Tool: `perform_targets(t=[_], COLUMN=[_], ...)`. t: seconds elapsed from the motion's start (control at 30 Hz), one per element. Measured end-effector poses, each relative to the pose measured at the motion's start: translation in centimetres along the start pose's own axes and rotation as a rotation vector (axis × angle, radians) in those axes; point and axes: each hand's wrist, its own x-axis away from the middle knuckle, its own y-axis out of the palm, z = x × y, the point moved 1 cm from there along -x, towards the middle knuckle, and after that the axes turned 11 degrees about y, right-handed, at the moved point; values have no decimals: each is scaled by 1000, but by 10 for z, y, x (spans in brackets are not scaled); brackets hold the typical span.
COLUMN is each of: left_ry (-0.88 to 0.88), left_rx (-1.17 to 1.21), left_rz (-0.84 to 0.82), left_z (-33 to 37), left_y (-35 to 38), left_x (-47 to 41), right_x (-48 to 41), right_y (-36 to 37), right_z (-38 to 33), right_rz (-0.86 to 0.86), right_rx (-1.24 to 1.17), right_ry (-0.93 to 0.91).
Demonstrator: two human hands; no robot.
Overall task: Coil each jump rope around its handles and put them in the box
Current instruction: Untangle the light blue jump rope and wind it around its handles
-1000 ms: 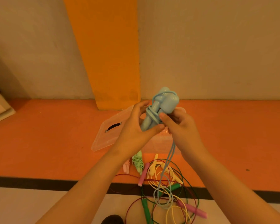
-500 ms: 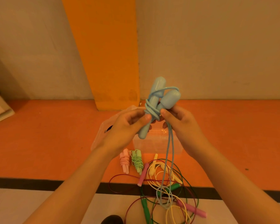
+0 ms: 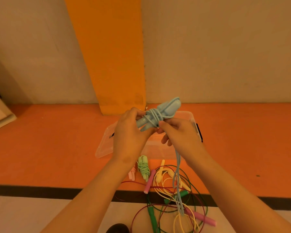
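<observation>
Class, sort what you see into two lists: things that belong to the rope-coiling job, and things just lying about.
Belongs to the job: blue jump rope, left hand, right hand, clear box, coiled light-green rope, tangle of loose ropes.

Just lying about: pale object at left edge, dark object at bottom edge.

text: none legible | labels: none | numbers: none

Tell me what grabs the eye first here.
Dead centre, the left hand and right hand hold a blue jump rope, its cord partly wound round the paired handles, the rest trailing down. Bottom centre lies a tangle of loose ropes; a clear box sits behind the hands.
</observation>
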Motion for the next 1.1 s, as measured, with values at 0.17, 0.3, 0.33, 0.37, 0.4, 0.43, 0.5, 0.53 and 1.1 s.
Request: perform_targets(t=[0.17, 0.3, 0.33, 0.37, 0.4, 0.43, 0.5, 0.53, 1.1], left_ry=[116, 149, 128, 71, -34, -174, -432, -502, -427], left_rx=[-100, -13, 48, 145, 275, 425, 668, 723, 765], left_rz=[-13, -67, -88, -110, -134, -169, -289, -350, -238], left_z=[12, 9, 8, 8, 9, 11, 11, 11, 8], left_y=[7, 5, 4, 2, 0, -2, -3, -3, -4], left_x=[7, 4, 2, 0, -1, -2, -2, -1, -1], right_x=[1, 1, 0, -1, -2, -4, -5, -5, -4], right_y=[-5, -7, -8, -9, -11, -12, -14, -14, -6], right_z=[1, 3, 3, 3, 2, 2, 2, 2, -3], right_rz=[130, 121, 122, 124, 123, 119, 109, 106, 84], right_rx=[-39, -98, -103, -110, -119, -127, -111, -90, -76], right_ry=[-32, -41, -43, -46, -50, -58, -82, -99, -172])
